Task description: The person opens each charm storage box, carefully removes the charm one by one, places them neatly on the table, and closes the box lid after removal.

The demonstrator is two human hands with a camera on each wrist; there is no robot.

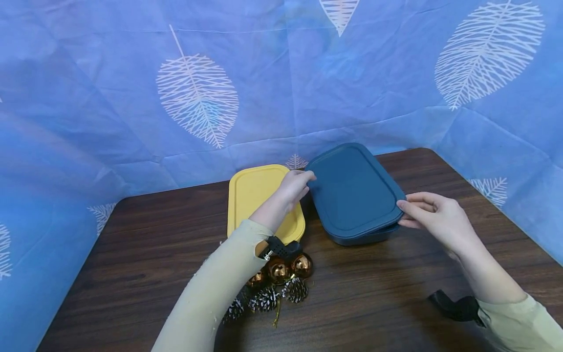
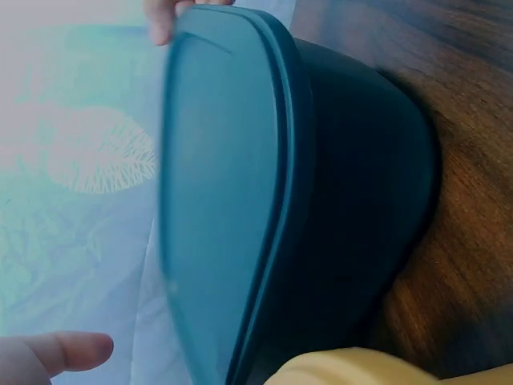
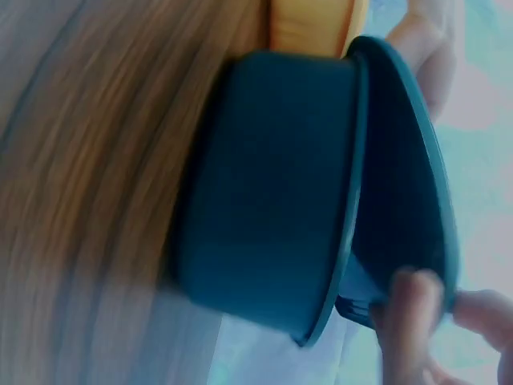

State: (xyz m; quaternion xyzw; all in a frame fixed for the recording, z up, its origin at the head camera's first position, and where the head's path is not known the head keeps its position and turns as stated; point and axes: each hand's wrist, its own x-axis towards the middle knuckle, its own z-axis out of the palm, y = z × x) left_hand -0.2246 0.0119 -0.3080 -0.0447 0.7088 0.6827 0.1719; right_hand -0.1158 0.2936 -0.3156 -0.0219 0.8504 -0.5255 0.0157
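Observation:
A dark blue lidded box [image 1: 362, 238] stands toward the back of the table. Its lid [image 1: 352, 190] is tilted up on the right side, and the right wrist view shows a wedge-shaped gap between lid and box rim [image 3: 350, 200]. My right hand [image 1: 437, 217] pinches the lid's near right corner between thumb and fingers. At the lid's far left edge is my left hand [image 1: 293, 188]; in the left wrist view its thumb [image 2: 76, 351] is extended and apart from the lid. Whether its other fingers touch the lid is hidden.
A yellow lidded box [image 1: 246, 195] stands left of the blue one, partly behind my left forearm. Copper-coloured shiny balls [image 1: 278, 271] and several white-tipped pinecones [image 1: 264, 299] lie nearer, beside that forearm. Blue leaf-patterned cloth [image 1: 264, 73] hangs behind the wooden table [image 1: 167, 244].

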